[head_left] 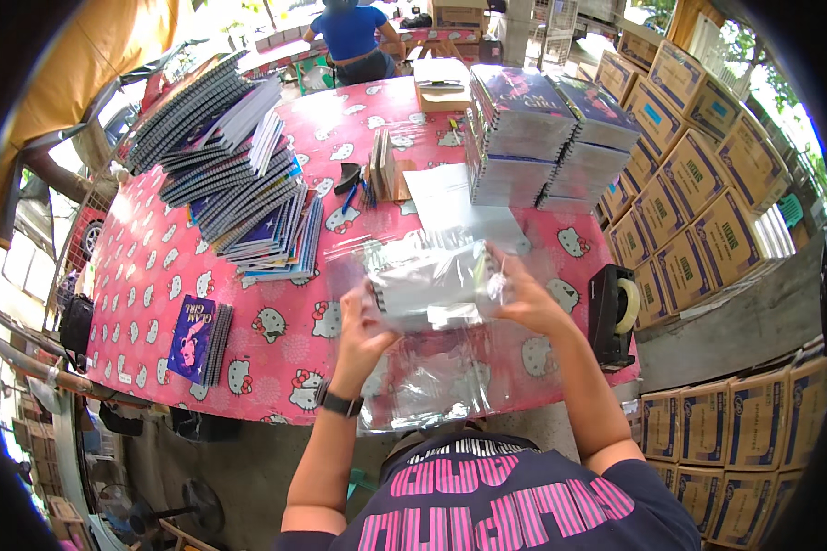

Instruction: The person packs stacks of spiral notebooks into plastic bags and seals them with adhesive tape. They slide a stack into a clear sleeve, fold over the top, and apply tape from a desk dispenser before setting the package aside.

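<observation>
Between my two hands is a stack of spiral notebooks [429,283], white on top, with its dark coil toward the left end. My left hand [362,332], a dark watch on its wrist, grips the left end. At the right end, my right hand [526,296] presses against the stack. Sheets of clear plastic film [432,381] lie around and below the stack, reaching the table's near edge. The stack is slightly blurred, and the shiny film partly hides its outline. Just beyond it lies a white sheet [446,195].
Spiral notebooks [239,174] form a leaning pile at the left, and neat purple-covered stacks [524,115] stand back right. A smaller notebook stack [198,340] lies near left. On the pink table [257,376], a black tape dispenser [613,317] sits right. Cardboard boxes [694,202] line the right; another person [351,41] is beyond.
</observation>
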`<state>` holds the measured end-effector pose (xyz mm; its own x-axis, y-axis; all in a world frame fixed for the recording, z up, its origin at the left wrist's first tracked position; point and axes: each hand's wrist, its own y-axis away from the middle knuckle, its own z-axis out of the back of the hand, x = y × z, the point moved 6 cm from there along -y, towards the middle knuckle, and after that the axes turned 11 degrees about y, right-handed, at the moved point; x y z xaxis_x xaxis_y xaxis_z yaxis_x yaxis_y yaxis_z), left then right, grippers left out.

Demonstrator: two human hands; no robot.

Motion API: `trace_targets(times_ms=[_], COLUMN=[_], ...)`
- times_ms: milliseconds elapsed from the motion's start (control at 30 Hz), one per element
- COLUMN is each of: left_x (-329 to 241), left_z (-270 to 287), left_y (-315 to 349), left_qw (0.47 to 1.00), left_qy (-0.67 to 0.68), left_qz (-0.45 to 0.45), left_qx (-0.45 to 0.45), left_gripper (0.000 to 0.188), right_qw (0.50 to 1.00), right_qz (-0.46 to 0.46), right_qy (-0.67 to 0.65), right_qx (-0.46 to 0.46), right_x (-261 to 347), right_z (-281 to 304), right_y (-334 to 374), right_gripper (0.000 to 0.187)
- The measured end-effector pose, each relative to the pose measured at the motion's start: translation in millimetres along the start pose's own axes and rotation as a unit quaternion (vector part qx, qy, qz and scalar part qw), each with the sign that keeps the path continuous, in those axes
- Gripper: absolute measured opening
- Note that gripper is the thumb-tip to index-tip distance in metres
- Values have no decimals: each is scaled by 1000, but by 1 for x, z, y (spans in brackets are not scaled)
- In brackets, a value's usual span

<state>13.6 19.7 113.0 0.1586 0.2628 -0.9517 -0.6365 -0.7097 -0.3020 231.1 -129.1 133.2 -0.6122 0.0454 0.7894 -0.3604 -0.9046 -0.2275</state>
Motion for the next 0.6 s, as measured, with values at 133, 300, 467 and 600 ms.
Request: trace_targets(times_ms=[133,300,467,600], left_x=[-4,-24,-1,21], left_z=[-20,-22,-18,-9], left_y=[-55,-56,-17,2], left_qw=[996,992,968,943], left_qy=[-37,101,248,305], left_qz=[-83,-76,-5,96], left_qx=[-23,5,24,91], left_gripper=[91,92,99,90], right_qw=[977,972,985,980], right_qz=[-13,46,-5,-32], right_qy=[-210,-217,-174,-194], right_qx=[-32,-72,-20,18], right_x=[-7,12,-25,-6], right_z=[-19,1,-22,-46], right_y=[-35,-32,-5,4], right_gripper=[79,74,106,105])
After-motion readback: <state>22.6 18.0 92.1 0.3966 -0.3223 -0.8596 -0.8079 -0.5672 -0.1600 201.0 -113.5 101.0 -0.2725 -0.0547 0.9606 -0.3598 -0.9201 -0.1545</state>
